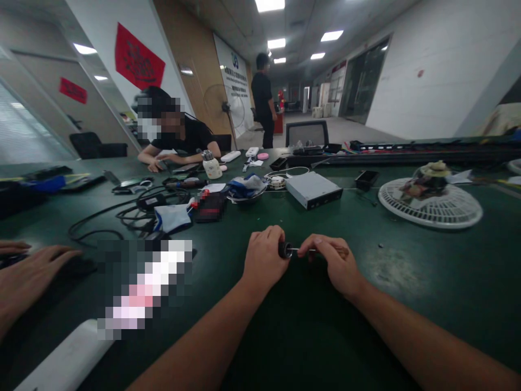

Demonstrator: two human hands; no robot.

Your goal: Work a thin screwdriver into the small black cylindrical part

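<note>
Near the middle of the green table (325,336), my left hand (265,255) is closed around a small dark cylindrical part (285,250), whose round open end faces right. My right hand (334,262) pinches a thin metal rod (301,250) between thumb and fingers. The rod's left tip reaches the open end of the dark part; whether it goes inside is too small to tell. Most of the dark part is hidden by my left hand.
Behind my hands lie a grey metal box (313,189), a blue and white cloth (246,186) and a black-red box (210,206). A white fan grille (430,203) is at right, cables (134,214) at left. Another person's hand (36,271) rests at far left; one person (179,130) sits opposite.
</note>
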